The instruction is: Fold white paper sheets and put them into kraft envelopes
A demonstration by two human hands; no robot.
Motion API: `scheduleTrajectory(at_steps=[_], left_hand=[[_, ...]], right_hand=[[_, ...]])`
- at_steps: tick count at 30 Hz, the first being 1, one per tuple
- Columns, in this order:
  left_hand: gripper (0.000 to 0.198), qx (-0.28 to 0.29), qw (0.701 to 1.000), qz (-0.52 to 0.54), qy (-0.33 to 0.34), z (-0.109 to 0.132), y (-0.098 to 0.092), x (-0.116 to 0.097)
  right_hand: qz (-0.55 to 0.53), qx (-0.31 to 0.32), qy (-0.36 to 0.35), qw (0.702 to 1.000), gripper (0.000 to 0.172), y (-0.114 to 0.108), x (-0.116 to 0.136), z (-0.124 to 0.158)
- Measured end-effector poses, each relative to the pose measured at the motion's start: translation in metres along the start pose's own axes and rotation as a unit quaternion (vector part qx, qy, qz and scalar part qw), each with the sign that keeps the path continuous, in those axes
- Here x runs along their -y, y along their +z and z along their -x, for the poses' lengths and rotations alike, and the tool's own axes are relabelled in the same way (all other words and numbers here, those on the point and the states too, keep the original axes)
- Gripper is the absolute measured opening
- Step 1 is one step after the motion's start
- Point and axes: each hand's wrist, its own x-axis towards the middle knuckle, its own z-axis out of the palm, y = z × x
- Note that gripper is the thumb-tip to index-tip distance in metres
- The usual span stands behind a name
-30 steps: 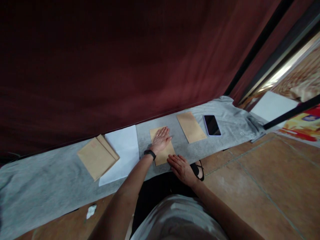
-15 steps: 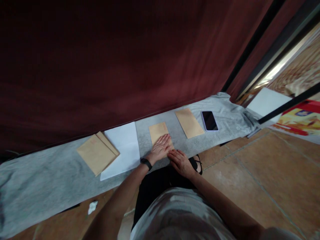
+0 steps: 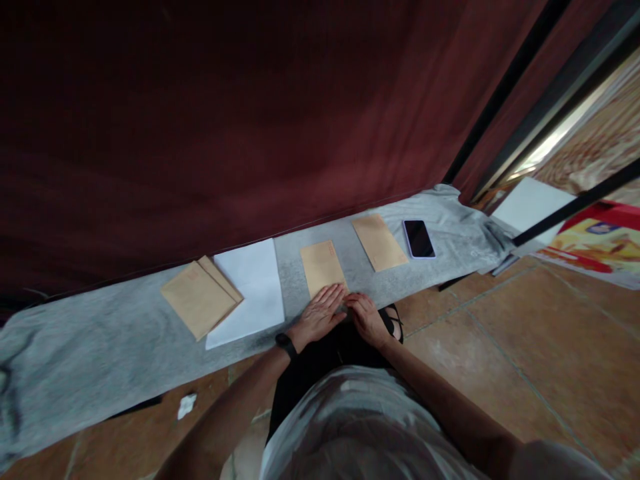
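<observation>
While a tan paper envelope with small red print [image 3: 323, 263] lies flat just below and right of the frame's centre, the left hand [image 3: 320, 315], with a black band [image 3: 287, 345] at its wrist, rests palm down across its lower end. The left grip is spread flat, fingers straight and close together, closed around nothing. Just beside it, the right hand [image 3: 367, 318] has its fingers bent at the envelope's lower right corner; whether that grip pinches the paper, I cannot tell.

Everything lies on a long, narrow tabletop covered in grey cloth [image 3: 100, 353], which slants from lower left to right of the frame. Right of centre lies a second tan envelope [image 3: 380, 242], apart from the first, and just beside it a dark-screened phone with a pale purple edge [image 3: 420, 239]. Left of centre, overlapping tan envelopes [image 3: 200, 297] partly cover white sheet paper [image 3: 260, 287].

A dark red cloth [image 3: 250, 133] fills the upper frame. At the lower left, a crumpled white scrap [image 3: 187, 405] lies on the brown tiled floor [image 3: 500, 347].
</observation>
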Motion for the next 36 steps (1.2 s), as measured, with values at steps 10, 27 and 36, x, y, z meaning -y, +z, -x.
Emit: scheduleTrajectory(at_steps=[10, 27, 36], left_hand=[[0.069, -0.021, 1.000, -0.007, 0.013, 0.032, 0.000, -0.017], [0.067, -0.019, 1.000, 0.009, -0.008, 0.033, 0.001, -0.020], [0.065, -0.025, 1.000, -0.001, 0.002, 0.033, 0.006, -0.017]], right_hand=[[0.022, 0.010, 0.010, 1.000, 0.041, -0.006, 0.004, -0.001], [0.168, 0.132, -0.034, 0.976, 0.049, -0.011, -0.038, -0.087], [0.194, 0.099, -0.018, 0.976, 0.051, 0.001, -0.058, -0.129]])
